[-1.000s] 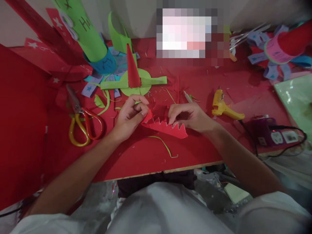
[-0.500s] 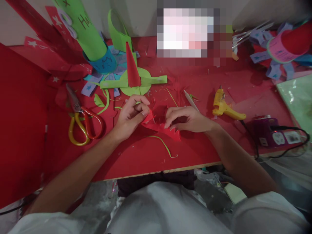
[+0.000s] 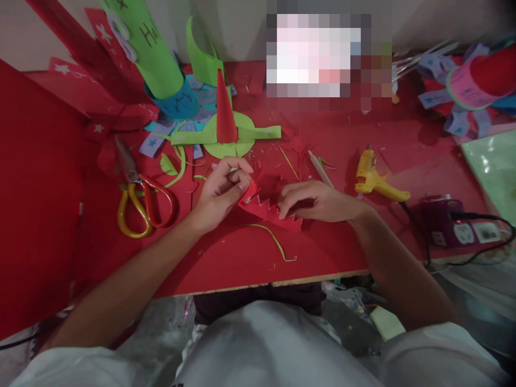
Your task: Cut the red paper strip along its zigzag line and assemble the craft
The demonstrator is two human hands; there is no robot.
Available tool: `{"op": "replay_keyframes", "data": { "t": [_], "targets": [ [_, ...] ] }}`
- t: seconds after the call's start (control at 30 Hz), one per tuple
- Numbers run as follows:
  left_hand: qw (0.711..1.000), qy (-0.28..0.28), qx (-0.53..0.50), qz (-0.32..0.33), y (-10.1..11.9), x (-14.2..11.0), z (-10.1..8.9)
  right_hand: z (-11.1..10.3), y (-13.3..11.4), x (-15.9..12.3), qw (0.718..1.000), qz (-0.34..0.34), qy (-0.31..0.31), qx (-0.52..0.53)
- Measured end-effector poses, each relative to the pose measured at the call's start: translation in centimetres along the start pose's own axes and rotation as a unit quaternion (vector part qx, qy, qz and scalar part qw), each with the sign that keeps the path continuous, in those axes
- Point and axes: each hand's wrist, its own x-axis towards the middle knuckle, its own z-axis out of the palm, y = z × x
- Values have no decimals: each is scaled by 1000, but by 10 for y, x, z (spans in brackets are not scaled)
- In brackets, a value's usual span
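Note:
A red strip with a zigzag edge (image 3: 266,211), foam or paper, stretches between my hands just above the red tabletop. Its left end looks curled or bunched, and the fingers of my left hand (image 3: 224,192) pinch it there. Farther right, my right hand (image 3: 316,201) has thumb and fingers closed on the toothed edge; its fingertips are partly hidden. Beneath the strip lies a thin curved green offcut (image 3: 271,237). Beyond my hands stands a red cone (image 3: 226,115) on a green disc (image 3: 209,149) with green strips across it.
Left lie scissors (image 3: 131,166) with yellow and red handles. To the right are a pale stick (image 3: 320,167), a yellow glue gun (image 3: 374,177) and a purple power box (image 3: 441,220) with cables. A green tube (image 3: 155,59) stands behind; a pink ring piece (image 3: 463,80) lies far right.
My right hand has shifted slightly along the strip, and more of its zigzag edge shows. The left hand keeps its pinch. The whole view has moved a little.

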Motion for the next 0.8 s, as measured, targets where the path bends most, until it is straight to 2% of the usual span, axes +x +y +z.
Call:
{"op": "replay_keyframes", "data": {
  "t": [0.13,0.33,0.5,0.63,0.8],
  "targets": [
    [1000,3,5,-6,0,0,0,2,2,1,1000,2,16,24],
    [998,-18,62,0,1,-2,3,11,0,5,995,-34,83,46],
    [992,-51,115,-3,7,-3,6,15,-3,7,988,-58,83,118],
    [985,-63,163,8,8,-5,8,18,-3,6,979,-40,96,174],
    [975,-77,209,24,7,-7,10,21,-4,6,981,-9,133,143]
  ]
}}
